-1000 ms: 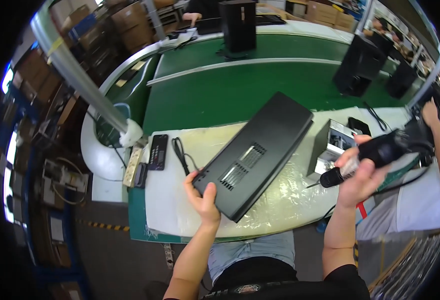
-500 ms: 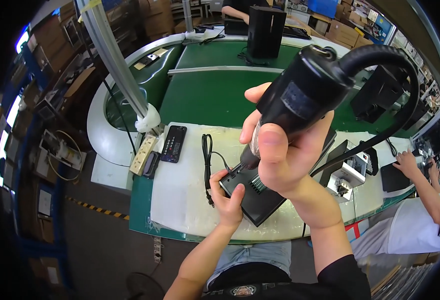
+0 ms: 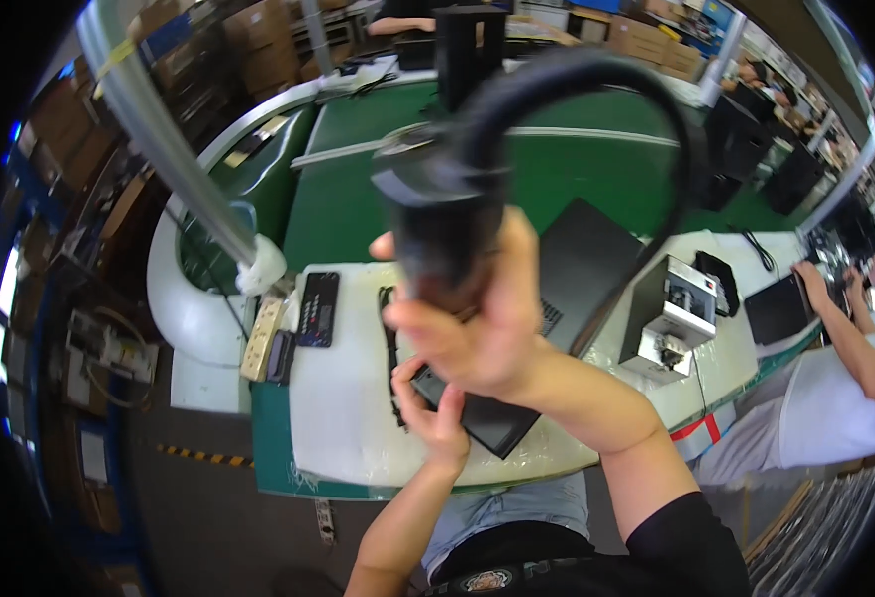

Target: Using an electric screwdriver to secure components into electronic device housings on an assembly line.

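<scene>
My right hand (image 3: 502,323) is closed around a black electric screwdriver (image 3: 442,234), blurred by motion, with a thick black cable curving from its top. The driver's tip is hidden behind the hand. Below it, a long black case (image 3: 588,254) lies slanted across the white work mat, a small slotted grille on its upper face. At the near left end of this case, my left hand (image 3: 437,423) grips the edge, thumb on top and fingers along the side. Beside that hand lies a black power cord (image 3: 392,348), partly covered.
A silver screw feeder (image 3: 671,318) stands to the right. Left on the mat are a dark handset with buttons (image 3: 319,310) and a power strip (image 3: 261,340). Beyond runs a green conveyor (image 3: 348,199) carrying a tall black box (image 3: 467,60). At right, a co-worker's hand (image 3: 810,284) touches a black panel (image 3: 777,310).
The screwdriver and my right hand have moved left and stand more upright. My left hand keeps its grip on the case's end. The whole view has shifted slightly.
</scene>
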A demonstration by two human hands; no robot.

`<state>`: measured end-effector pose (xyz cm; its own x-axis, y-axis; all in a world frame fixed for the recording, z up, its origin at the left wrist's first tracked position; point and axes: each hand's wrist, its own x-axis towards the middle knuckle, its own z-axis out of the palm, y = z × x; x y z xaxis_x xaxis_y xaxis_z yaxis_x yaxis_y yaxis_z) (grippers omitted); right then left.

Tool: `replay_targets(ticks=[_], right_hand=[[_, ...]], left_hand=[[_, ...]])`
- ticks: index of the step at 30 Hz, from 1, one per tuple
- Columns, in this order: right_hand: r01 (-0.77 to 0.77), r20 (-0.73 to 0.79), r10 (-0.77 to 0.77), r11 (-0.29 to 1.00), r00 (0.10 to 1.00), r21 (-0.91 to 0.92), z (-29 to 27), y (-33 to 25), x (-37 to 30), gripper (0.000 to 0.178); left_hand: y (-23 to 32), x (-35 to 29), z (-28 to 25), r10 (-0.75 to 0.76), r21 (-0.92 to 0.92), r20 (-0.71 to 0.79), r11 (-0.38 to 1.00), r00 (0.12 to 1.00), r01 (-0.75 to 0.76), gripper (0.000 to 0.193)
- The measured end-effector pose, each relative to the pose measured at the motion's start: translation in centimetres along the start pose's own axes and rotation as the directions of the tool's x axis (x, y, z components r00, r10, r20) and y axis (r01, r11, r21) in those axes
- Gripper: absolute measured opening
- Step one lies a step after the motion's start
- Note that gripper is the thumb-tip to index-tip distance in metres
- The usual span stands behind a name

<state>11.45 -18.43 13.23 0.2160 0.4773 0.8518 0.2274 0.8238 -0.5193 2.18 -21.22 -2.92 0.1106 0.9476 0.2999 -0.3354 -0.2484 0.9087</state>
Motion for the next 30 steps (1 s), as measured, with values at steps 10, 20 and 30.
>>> replay_targets(ticks=[10,20,30], right_hand=[[0.026,0.005,-0.025,0.949,1.0,-0.314,-0.3,1.2,0.4,0.083],[0.061,-0.33,-0.261,0.856,0.907,-0.513,-14.3,-7.8,-2.3,0.071],[-0.192,-0.435,-0.33,0.567,0.838,-0.801,-28.6,-8.8,-15.9,0.055]], left_hand=[[-1.2,0.0,-0.2,-0.056,-0.048,0.029,0.997,0.998,0.057,0.047],[0.7,-0.4,1.3,-0.129,-0.104,0.024,0.986,0.991,0.131,0.053],[0.8,-0.4,1.5,-0.172,-0.097,-0.009,0.981,0.985,0.17,0.055]])
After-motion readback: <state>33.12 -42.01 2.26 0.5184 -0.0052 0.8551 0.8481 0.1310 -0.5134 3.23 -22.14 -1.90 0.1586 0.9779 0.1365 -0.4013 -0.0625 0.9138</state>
